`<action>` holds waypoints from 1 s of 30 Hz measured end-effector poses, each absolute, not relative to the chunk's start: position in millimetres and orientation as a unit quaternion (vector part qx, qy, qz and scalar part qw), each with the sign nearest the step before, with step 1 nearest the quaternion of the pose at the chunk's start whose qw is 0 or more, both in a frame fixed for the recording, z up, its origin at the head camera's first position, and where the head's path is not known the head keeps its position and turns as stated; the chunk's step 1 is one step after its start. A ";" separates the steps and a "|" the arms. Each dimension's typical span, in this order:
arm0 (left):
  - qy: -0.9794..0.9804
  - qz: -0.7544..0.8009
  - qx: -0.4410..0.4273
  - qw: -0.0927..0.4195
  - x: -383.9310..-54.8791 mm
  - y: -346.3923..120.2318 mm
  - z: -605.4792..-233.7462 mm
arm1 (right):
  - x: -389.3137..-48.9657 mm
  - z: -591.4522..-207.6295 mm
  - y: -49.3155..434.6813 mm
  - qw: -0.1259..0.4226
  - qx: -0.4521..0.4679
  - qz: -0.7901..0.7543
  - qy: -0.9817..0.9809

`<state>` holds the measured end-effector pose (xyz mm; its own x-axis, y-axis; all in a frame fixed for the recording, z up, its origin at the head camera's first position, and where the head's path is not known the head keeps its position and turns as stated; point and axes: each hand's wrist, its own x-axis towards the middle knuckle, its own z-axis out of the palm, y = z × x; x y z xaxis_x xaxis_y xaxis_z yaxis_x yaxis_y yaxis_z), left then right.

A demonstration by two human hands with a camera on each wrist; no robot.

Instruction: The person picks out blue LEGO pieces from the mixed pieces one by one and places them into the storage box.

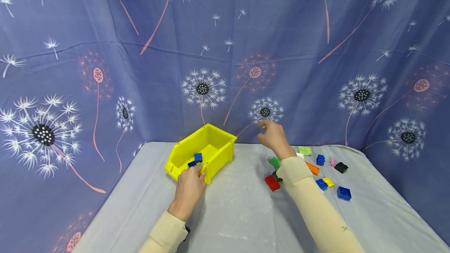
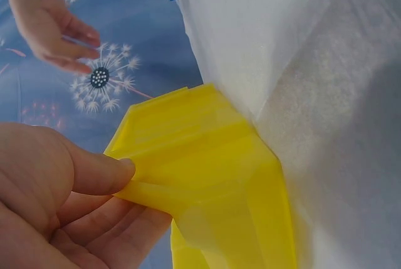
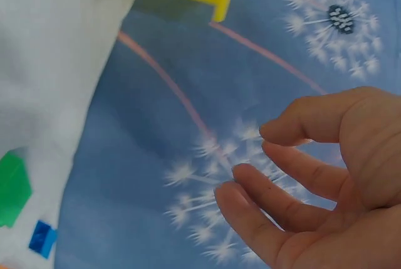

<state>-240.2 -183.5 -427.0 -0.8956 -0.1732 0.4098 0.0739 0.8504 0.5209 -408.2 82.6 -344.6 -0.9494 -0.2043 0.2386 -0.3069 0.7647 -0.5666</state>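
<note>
A yellow bin (image 1: 222, 158) stands at the left of the table, with blue bricks (image 1: 198, 157) inside near its front. My left hand (image 1: 190, 192) pinches the bin's front rim; in the left wrist view the thumb (image 2: 113, 174) lies on the yellow plastic (image 2: 207, 150). Up in the air, right of the bin, my right hand (image 1: 275, 138) has its fingers loosely bent. The right wrist view shows nothing between those fingers (image 3: 276, 200). Below the right forearm lie a red brick (image 1: 272, 183) and a green piece (image 1: 274, 162), partly hidden by the sleeve.
Toward the right lie an orange brick (image 1: 313, 168), a light green brick (image 1: 304, 150), a black piece (image 1: 341, 167), a small pink piece (image 1: 332, 162), a yellow brick (image 1: 328, 182) and several blue bricks (image 1: 344, 193). Behind the table hangs a blue dandelion-print cloth (image 1: 225, 30).
</note>
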 end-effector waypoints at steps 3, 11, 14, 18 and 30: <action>-0.935 -0.271 0.024 0.226 -240.3 -183.3 -428.0 | -414.7 -354.3 91.0 0.072 0.129 0.307 -0.940; -0.935 -0.274 0.028 0.226 -239.7 -182.2 -426.8 | -427.1 -364.1 115.1 0.032 0.084 0.288 -0.953; -0.934 -0.276 0.032 0.224 -239.7 -181.8 -426.2 | -431.5 -366.5 123.8 0.017 0.073 0.287 -0.955; -0.935 -0.276 0.038 0.219 -239.6 -182.0 -426.5 | -437.9 -372.4 133.8 -0.002 0.054 0.284 -0.957; -0.935 -0.269 0.028 0.227 -240.1 -183.7 -427.9 | -453.2 -393.1 154.9 -0.052 0.043 0.276 -0.959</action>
